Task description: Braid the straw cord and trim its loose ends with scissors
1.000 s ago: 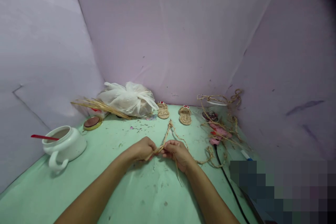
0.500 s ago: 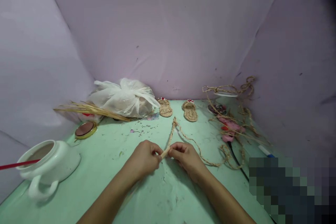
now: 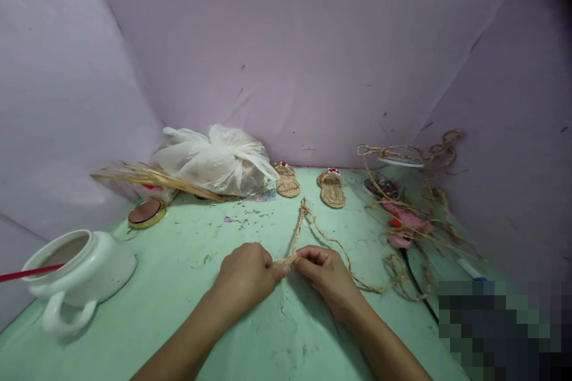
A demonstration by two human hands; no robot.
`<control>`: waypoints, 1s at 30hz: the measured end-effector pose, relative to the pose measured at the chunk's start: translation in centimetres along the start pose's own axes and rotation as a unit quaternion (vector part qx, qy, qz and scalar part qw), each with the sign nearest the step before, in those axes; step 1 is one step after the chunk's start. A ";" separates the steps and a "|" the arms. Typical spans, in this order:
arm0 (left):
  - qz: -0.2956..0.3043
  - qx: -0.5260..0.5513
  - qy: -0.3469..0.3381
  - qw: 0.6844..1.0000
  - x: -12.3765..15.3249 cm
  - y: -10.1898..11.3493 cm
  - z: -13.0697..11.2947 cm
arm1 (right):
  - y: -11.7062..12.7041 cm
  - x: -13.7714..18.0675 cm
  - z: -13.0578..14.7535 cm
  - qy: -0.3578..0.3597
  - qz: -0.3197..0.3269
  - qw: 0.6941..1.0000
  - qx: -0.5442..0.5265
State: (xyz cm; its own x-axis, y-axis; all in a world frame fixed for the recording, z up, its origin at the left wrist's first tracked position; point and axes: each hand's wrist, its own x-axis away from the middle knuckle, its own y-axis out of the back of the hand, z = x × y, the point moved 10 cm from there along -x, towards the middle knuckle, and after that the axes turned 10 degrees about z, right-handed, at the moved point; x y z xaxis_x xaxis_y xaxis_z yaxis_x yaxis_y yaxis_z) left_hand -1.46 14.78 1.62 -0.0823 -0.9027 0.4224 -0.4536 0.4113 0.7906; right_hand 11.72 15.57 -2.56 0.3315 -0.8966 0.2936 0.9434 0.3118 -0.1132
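Note:
Between my two hands runs a tan braided fibre cord (image 3: 299,230), its far end knotted on the green table. My left hand (image 3: 250,274) pinches the loose pale strands at the cord's near end, thumb laid over them. Close beside it, my right hand (image 3: 324,274) is closed with finger and thumb on the same cord, where braid and strands meet. From the knot a thinner twisted twine (image 3: 344,256) trails right, past my right hand. Two small woven sandals, the left sandal (image 3: 288,181) and the right sandal (image 3: 333,190), lie beyond the cord.
At left stand a white pot (image 3: 102,265) with a red stick and a round gold-rimmed tin (image 3: 146,213). Behind are dry straw strips (image 3: 156,177) and a white plastic bag (image 3: 218,161). A pink glue gun (image 3: 406,220) with a black cable lies at right among tangled twine.
My left hand has turned, its thumb now lying across the strands, which point more to the left. My right hand keeps its pinch. The whole view has shifted slightly.

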 end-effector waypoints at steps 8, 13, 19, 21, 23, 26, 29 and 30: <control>-0.046 -0.027 0.006 0.999 1.0 1.3 -1.0 | 0.1 0.1 0.3 0.007 -0.004 1.000 0.004; -0.064 0.008 -0.067 0.996 0.9 0.5 -2.7 | -0.1 0.0 0.3 0.009 0.005 1.000 0.005; -0.072 0.058 -0.096 0.991 0.8 0.3 -2.8 | -0.2 -0.1 0.2 0.007 0.009 1.000 0.004; -0.063 0.088 -0.097 0.989 0.4 0.1 -2.4 | -0.2 -0.1 0.3 0.005 0.009 1.000 0.003; -0.042 0.129 -0.095 0.986 -0.2 -0.6 -2.0 | -0.2 0.0 0.3 0.004 0.009 1.000 0.003; -0.005 0.208 -0.088 0.974 -1.3 -1.7 -1.3 | -0.2 0.0 0.3 0.004 0.011 1.000 0.003; 0.020 0.278 -0.078 0.957 -1.9 -2.4 -0.8 | -0.2 -0.1 0.1 0.005 0.014 1.000 0.005; 0.027 0.295 -0.076 0.952 -2.0 -2.4 -0.7 | -0.2 -0.1 0.1 0.006 0.015 1.000 0.005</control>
State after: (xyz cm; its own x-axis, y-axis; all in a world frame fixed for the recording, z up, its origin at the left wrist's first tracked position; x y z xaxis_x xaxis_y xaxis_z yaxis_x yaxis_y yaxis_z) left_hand 0.44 15.66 -0.85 -0.2266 -0.9085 0.3512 -0.8608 0.3555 0.3642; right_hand 11.44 15.66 -2.51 0.3595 -0.8902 0.2798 0.9331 0.3417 -0.1118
